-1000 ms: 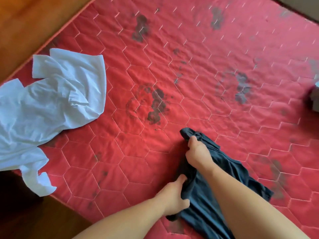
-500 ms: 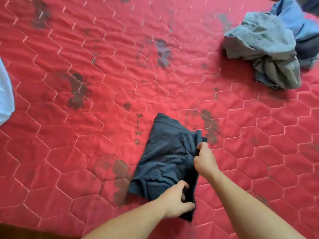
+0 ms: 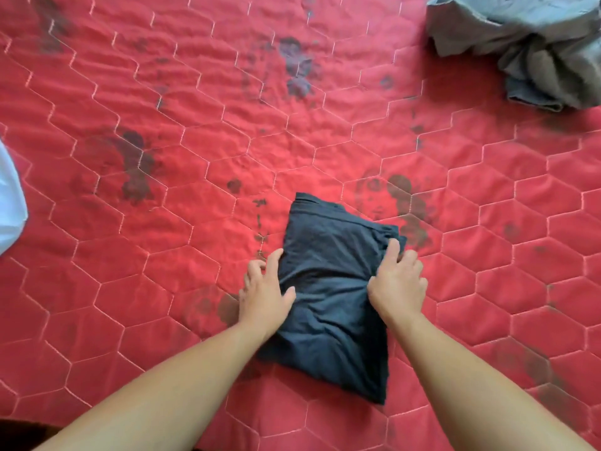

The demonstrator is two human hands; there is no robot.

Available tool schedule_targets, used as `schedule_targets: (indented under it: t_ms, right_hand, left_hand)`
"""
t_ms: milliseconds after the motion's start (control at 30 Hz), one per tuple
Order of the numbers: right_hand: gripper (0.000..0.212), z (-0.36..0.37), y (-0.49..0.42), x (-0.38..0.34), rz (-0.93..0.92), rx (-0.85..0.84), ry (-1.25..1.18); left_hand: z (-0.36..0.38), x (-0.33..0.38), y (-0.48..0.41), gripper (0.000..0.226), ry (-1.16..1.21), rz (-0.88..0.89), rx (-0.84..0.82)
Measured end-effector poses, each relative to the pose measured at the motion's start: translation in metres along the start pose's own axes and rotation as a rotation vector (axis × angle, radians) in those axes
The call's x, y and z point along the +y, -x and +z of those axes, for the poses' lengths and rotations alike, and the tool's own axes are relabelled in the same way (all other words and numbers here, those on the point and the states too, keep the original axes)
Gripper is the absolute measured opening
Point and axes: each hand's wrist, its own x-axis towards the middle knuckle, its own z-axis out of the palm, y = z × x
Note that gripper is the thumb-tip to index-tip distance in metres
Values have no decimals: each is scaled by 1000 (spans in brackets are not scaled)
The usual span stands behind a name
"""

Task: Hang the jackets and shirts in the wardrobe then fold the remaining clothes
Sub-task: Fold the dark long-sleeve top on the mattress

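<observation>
A dark navy garment (image 3: 335, 288) lies folded into a rough rectangle on the red quilted mattress (image 3: 162, 222). My left hand (image 3: 265, 289) rests on its left edge, fingers spread and fairly straight, thumb on the cloth. My right hand (image 3: 398, 281) presses on the garment's right edge; its fingers bend down onto the fabric near the corner, and whether they pinch it is unclear. A crumpled grey-blue pile of clothes (image 3: 527, 43) sits at the top right. A white garment's edge (image 3: 9, 203) shows at the far left.
The mattress carries dark stains in several places and white hexagon stitching. A dark strip of floor (image 3: 19, 431) shows at the bottom left corner past the mattress edge.
The navy garment went from bunched in both hands to a folded rectangle lying flat. Both hands let go of their grips and now lie on its side edges. The view shifted right.
</observation>
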Motion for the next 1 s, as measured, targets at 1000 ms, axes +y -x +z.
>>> schedule_targets:
  t_ms: [1000]
  right_hand:
    - [83,22,-73,-143,-640,61,227]
  left_hand:
    - [-87,-69,-143,75,-625,381,118]
